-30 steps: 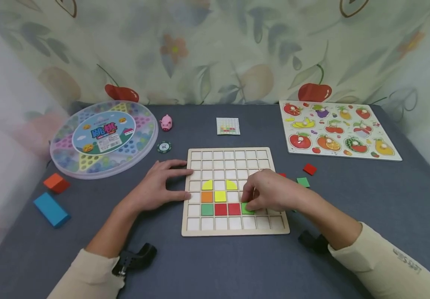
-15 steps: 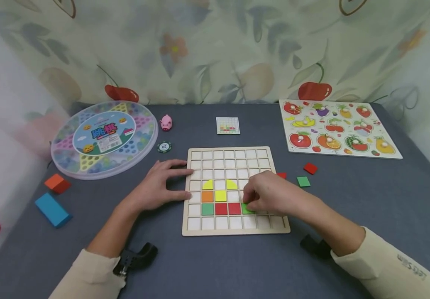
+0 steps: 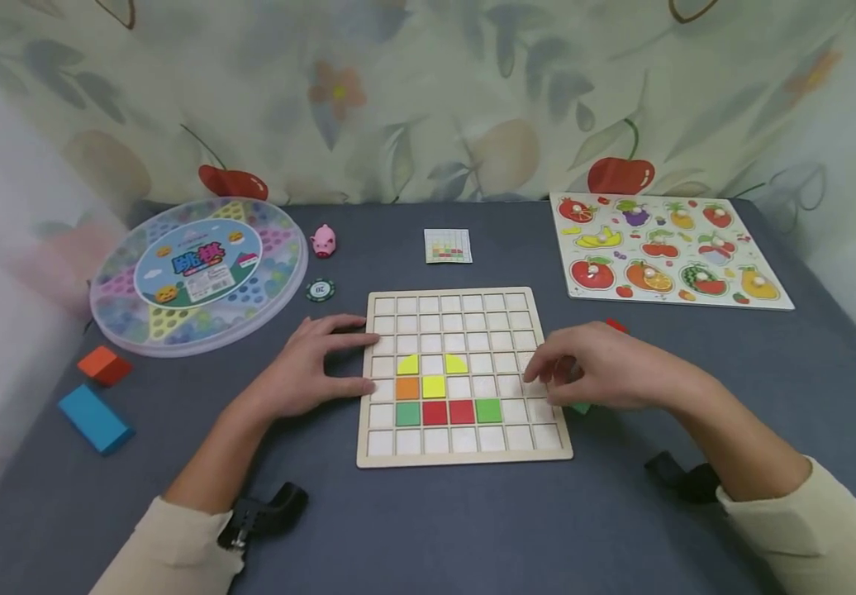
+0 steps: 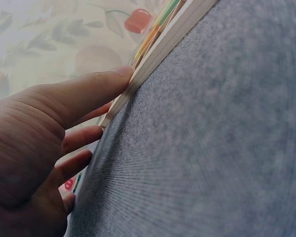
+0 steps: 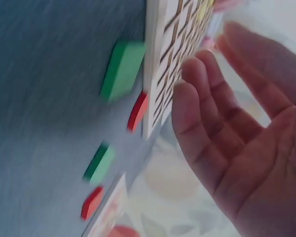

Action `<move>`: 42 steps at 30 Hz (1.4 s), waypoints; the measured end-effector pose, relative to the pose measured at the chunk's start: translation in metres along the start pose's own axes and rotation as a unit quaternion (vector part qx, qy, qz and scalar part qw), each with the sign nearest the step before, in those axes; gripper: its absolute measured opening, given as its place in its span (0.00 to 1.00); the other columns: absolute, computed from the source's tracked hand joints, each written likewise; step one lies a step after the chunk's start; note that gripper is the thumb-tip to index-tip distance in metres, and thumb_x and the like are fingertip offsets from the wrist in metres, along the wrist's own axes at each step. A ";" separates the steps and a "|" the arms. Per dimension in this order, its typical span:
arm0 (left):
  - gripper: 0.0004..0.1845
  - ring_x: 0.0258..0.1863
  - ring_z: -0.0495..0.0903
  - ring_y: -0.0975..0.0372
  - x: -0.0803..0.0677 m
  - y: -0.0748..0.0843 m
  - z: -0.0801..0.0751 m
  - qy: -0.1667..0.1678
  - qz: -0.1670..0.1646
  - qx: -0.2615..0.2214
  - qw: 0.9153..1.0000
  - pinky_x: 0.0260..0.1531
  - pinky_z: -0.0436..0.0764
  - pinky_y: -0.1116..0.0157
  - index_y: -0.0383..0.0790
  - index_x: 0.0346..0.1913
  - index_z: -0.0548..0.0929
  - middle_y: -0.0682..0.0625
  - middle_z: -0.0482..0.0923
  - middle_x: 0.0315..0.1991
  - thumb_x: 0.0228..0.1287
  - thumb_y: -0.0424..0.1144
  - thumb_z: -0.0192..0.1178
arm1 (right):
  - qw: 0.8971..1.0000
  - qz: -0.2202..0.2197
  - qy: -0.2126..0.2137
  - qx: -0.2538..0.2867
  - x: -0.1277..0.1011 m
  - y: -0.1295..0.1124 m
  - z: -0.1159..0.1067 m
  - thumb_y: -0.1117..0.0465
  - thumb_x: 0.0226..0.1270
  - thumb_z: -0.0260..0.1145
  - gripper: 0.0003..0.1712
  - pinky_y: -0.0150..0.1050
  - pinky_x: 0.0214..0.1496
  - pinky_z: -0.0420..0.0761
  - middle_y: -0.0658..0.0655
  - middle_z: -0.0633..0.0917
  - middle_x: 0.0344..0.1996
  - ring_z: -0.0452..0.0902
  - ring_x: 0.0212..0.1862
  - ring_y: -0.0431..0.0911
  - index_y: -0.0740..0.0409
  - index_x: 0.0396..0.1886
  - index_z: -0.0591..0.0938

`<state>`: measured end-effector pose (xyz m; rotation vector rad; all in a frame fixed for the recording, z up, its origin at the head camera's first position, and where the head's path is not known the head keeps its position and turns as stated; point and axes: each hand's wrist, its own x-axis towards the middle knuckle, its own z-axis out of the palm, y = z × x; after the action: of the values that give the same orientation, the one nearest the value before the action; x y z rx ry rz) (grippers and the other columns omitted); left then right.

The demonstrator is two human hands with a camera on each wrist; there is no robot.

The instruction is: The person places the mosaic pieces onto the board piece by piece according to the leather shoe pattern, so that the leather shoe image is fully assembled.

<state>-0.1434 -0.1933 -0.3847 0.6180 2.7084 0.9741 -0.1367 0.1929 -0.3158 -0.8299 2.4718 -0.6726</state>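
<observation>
My left hand (image 3: pixel 312 368) touches the left edge of a wooden grid board (image 3: pixel 465 464) with thumb and fingers extended. In the left wrist view the thumb (image 4: pixel 96 91) rests on the board's rim. Over the board's right edge hovers my right hand (image 3: pixel 595 368), fingers loosely bent and holding nothing. A light green tile (image 3: pixel 488 411) lies in the grid beside a red tile (image 3: pixel 461 412) and another red one. A darker green tile (image 3: pixel 408 414), an orange tile (image 3: pixel 407 387), a yellow square tile (image 3: pixel 434 386) and two rounded yellow tiles (image 3: pixel 456 364) fill other cells.
Loose green tiles (image 5: pixel 123 70) and red tiles (image 5: pixel 137 111) lie right of the board. Behind it sits a small pattern card (image 3: pixel 448 246). A fruit puzzle (image 3: pixel 677 252) stands back right; a round game box (image 3: pixel 119 285), pink pig (image 3: pixel 324 240), chip (image 3: pixel 320 289) and blocks (image 3: pixel 96 419) are left.
My right hand has let go of the light green tile, which stays in its cell, and has moved right to the board's edge. My left hand keeps its place.
</observation>
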 end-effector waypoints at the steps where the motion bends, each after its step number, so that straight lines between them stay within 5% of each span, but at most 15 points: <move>1: 0.35 0.78 0.57 0.44 0.000 0.000 0.000 0.000 0.000 -0.001 1.000 0.79 0.35 0.36 0.46 0.71 0.79 0.41 0.64 0.77 0.60 0.48 0.76 | 1.000 0.009 -0.005 -0.001 -0.003 0.003 -0.002 0.63 0.62 0.77 0.13 0.35 0.42 0.84 0.47 0.86 0.41 0.80 0.38 0.39 0.49 0.46 0.89; 13: 0.36 0.79 0.57 0.44 -0.001 0.000 0.000 -0.001 -0.004 0.003 1.000 0.79 0.35 0.36 0.46 0.71 0.78 0.41 0.64 0.77 0.61 0.49 0.76 | 0.997 0.045 0.005 -0.062 -0.016 0.030 0.011 0.65 0.57 0.79 0.12 0.35 0.36 0.80 0.48 0.81 0.37 0.75 0.34 0.38 0.51 0.41 0.88; 22: 0.35 0.78 0.57 0.43 0.000 0.000 0.000 0.001 0.007 0.001 1.000 0.78 0.35 0.35 0.46 0.71 0.79 0.41 0.64 0.77 0.61 0.48 0.75 | 0.998 0.051 0.038 -0.029 -0.017 0.030 0.009 0.62 0.58 0.79 0.10 0.35 0.36 0.79 0.45 0.81 0.28 0.75 0.33 0.40 0.46 0.33 0.85; 30: 0.36 0.78 0.57 0.42 -0.003 0.001 -0.001 0.004 0.001 0.003 1.000 0.79 0.36 0.36 0.45 0.71 0.79 0.41 0.64 0.77 0.61 0.48 0.76 | 0.995 0.074 0.042 0.049 -0.003 0.019 0.002 0.62 0.61 0.77 0.04 0.36 0.31 0.80 0.48 0.84 0.23 0.78 0.27 0.43 0.50 0.34 0.89; 38: 0.34 0.77 0.58 0.41 -0.003 0.000 -0.001 0.009 0.010 0.001 1.000 0.78 0.36 0.34 0.45 0.71 0.79 0.40 0.65 0.76 0.62 0.49 0.74 | 0.977 0.071 -0.011 0.201 0.014 0.008 0.015 0.63 0.65 0.75 0.07 0.41 0.37 0.88 0.57 0.87 0.28 0.84 0.28 0.48 0.61 0.39 0.87; 42: 0.34 0.76 0.58 0.40 -0.002 0.000 0.000 0.011 0.014 -0.002 1.000 0.78 0.36 0.34 0.46 0.71 0.79 0.40 0.65 0.76 0.63 0.50 0.74 | 0.975 0.071 -0.026 0.207 0.022 0.001 0.023 0.65 0.65 0.74 0.05 0.40 0.35 0.87 0.55 0.86 0.26 0.83 0.26 0.46 0.61 0.38 0.87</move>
<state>-0.1418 -0.1948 -0.3846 0.6501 2.7245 0.9982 -0.1411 0.1724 -0.3398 -0.4987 2.2024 -1.0503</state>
